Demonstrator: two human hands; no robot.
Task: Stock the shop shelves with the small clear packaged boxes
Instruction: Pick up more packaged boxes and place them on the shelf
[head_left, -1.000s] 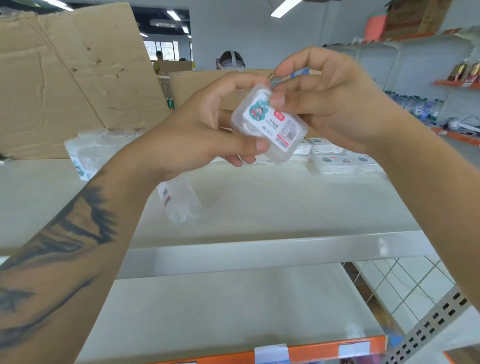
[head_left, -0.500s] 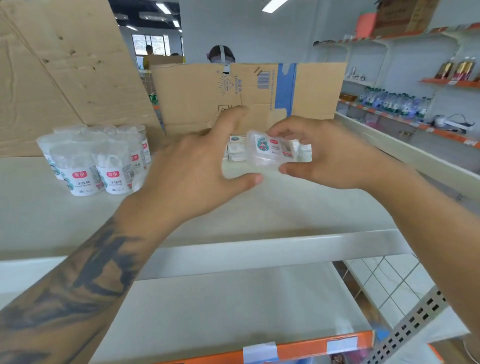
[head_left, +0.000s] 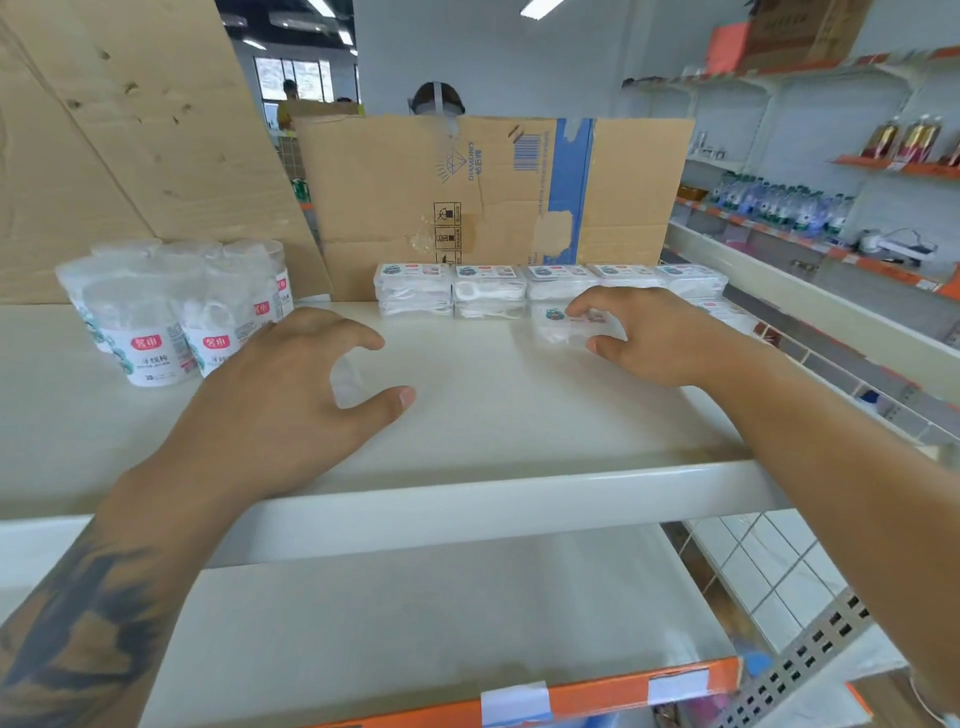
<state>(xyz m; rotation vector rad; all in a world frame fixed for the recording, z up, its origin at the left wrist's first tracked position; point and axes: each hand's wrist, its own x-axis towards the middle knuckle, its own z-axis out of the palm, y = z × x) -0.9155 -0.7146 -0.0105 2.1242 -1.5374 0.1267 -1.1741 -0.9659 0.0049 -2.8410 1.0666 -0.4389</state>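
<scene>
The clear box (head_left: 569, 326), held up between both hands a second ago, now sits on the shelf (head_left: 467, 410) under the right hand (head_left: 654, 338), whose grip pinches it. The left hand (head_left: 291, 395) has released, fingers loosely curled, well apart.

clear box (head_left: 563, 326) flat on shelf (head_left: 467, 415), seemingly.

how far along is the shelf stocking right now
Done: a back row of small clear packaged boxes stands stacked before the cardboard sheet. In hand: the right hand sets one more clear box in front. Left: the bare white shelf; the left hand holds nothing.
</scene>
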